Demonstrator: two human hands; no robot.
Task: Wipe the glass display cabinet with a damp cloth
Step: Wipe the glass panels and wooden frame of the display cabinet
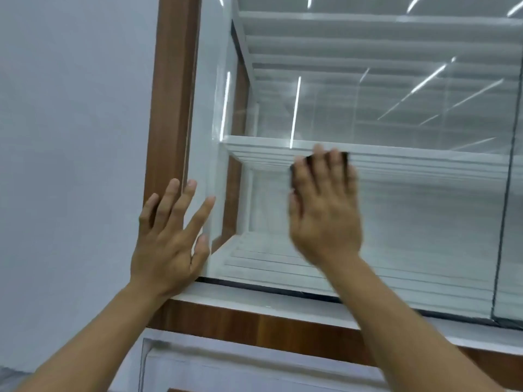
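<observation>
Glass fronts the display cabinet [396, 207], its white shelves [396, 157] bare. The right hand [325, 216] presses a dark cloth [343, 157] flat against the pane, fingers spread over it, the cloth peeking out at twelve o'clock of the hand. At nine o'clock, the left hand [169, 239] braces open-palmed on the wooden frame [172, 94], grasping nothing. Risk: the flat-pinned cloth may slip free and streak.

Wall [70, 108]: plain pale grey, fills left of the frame
Light: bright strip reflections [295, 111], upper right of the frame
Lower panel [240, 369]: white, recessed moulding, bottom centre of the frame
</observation>
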